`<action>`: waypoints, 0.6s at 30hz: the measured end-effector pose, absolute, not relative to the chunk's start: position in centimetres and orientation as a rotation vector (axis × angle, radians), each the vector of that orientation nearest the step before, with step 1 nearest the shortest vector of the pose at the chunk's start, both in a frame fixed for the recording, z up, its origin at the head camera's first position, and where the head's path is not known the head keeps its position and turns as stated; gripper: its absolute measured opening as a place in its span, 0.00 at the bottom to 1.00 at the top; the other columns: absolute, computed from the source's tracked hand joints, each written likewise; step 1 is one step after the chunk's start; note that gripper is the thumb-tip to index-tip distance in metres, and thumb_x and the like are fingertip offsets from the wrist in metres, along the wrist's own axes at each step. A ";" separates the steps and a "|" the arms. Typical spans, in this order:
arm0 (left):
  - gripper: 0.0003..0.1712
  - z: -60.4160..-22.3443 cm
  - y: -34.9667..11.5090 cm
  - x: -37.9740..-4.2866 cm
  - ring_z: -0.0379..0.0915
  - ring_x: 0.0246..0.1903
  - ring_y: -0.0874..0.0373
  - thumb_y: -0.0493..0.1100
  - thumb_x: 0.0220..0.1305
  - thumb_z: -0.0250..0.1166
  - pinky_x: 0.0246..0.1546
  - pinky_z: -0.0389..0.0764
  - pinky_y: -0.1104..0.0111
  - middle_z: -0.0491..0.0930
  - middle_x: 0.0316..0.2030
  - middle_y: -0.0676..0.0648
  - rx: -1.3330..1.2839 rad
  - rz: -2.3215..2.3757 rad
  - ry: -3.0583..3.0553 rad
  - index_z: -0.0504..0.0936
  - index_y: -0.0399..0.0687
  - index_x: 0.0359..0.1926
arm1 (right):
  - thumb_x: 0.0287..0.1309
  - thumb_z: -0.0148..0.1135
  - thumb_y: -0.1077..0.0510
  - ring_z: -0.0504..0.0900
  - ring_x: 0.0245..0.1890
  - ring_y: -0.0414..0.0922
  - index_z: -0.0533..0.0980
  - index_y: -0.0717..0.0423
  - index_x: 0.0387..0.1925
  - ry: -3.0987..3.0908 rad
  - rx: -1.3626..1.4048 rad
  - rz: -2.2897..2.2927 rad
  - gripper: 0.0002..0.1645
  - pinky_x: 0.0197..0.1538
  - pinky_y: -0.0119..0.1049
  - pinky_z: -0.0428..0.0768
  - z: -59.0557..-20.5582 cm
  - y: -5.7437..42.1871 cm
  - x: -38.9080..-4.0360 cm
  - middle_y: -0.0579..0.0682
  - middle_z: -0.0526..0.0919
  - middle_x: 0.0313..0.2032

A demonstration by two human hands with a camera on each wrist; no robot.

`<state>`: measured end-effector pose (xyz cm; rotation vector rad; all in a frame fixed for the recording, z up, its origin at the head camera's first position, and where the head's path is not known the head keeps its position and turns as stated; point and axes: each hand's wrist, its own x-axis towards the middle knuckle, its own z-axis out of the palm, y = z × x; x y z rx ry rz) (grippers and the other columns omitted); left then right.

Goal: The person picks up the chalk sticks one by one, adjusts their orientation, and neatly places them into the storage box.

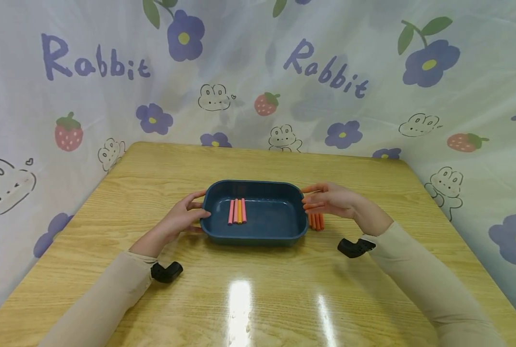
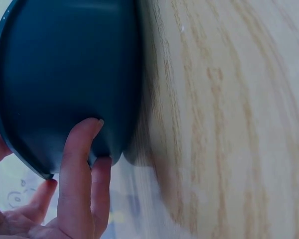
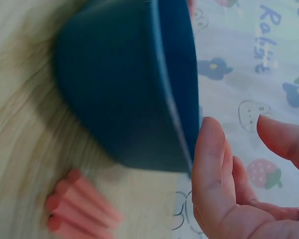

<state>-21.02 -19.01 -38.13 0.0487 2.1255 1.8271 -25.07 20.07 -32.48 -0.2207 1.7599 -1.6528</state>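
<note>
A dark blue rectangular dish [image 1: 262,236] with rounded corners sits on the wooden table. Several thin sticks [image 1: 237,212], pink and one yellow-orange, lie side by side in its left half. At the dish's left end, my left hand [image 1: 181,217] grips the wall, thumb over the rim and fingers spread along the outside [image 2: 77,174]. My right hand [image 1: 329,200] is at the opposite end, fingertips at the rim; in the right wrist view its thumb stands away from the dish. Below that hand, several orange-red sticks [image 3: 82,206] lie on the table, partly hidden in the head view.
The light wood table [image 1: 175,303] stretches around the dish. Behind it and at the sides hangs a white curtain [image 1: 249,62] printed with rabbits, flowers and strawberries. Black curved pieces [image 1: 166,272] are fixed at both wrists, by the sleeve cuffs.
</note>
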 end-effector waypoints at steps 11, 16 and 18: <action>0.42 -38.2 -19.1 -21.0 0.77 0.39 0.50 0.36 0.62 0.58 0.37 0.81 0.54 0.56 0.61 0.28 0.066 1.831 2.129 0.47 0.47 0.72 | 0.64 0.50 0.66 0.79 0.39 0.43 0.50 0.71 0.66 1.913 -0.104 -1.639 0.34 0.57 0.49 0.71 -34.4 22.2 -24.5 0.57 0.72 0.49; 0.42 -38.2 -19.0 -20.9 0.76 0.41 0.48 0.36 0.62 0.58 0.37 0.81 0.54 0.56 0.61 0.29 0.063 1.833 2.131 0.48 0.47 0.72 | 0.64 0.52 0.64 0.80 0.40 0.48 0.53 0.70 0.66 1.987 0.017 -1.634 0.34 0.50 0.44 0.77 -35.5 22.9 -24.4 0.63 0.71 0.55; 0.42 -38.2 -19.0 -20.9 0.76 0.42 0.48 0.36 0.62 0.58 0.37 0.81 0.53 0.57 0.61 0.29 0.060 1.833 2.134 0.48 0.47 0.72 | 0.64 0.53 0.63 0.79 0.43 0.50 0.53 0.69 0.66 2.002 0.064 -1.639 0.34 0.49 0.43 0.78 -36.1 23.1 -24.4 0.64 0.70 0.57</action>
